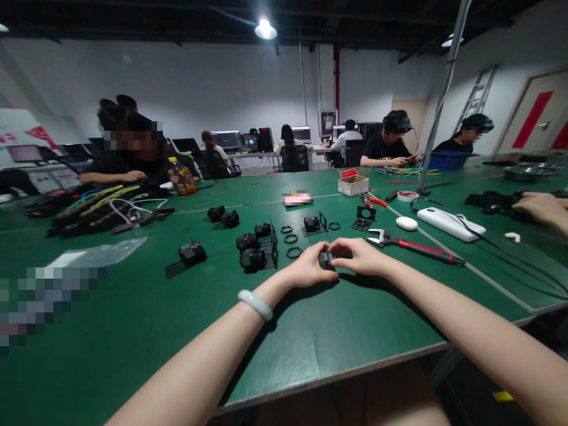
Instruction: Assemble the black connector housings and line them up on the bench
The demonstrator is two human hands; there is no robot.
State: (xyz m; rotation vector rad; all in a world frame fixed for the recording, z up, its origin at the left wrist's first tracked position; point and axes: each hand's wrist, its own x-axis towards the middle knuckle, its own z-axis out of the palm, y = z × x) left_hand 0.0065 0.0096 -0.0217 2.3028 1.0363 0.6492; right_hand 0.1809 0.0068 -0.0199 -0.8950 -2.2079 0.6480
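Note:
Between my left hand and my right hand is a small black camera module, held just above the green table. Fingers of both hands close around it and cover much of its shape. Black rings lie in a short column to the left of my hands. Beyond them stands another black camera module on a bracket. Several more black camera modules on slotted brackets are to the left. Right of my right hand lies an adjustable wrench with a red and black handle.
A black bracket, a white mouse and a white power bank lie to the right. A small box stands farther back. Cable bundles and a bottle are at left. Co-workers sit across; another person's hand reaches in at right.

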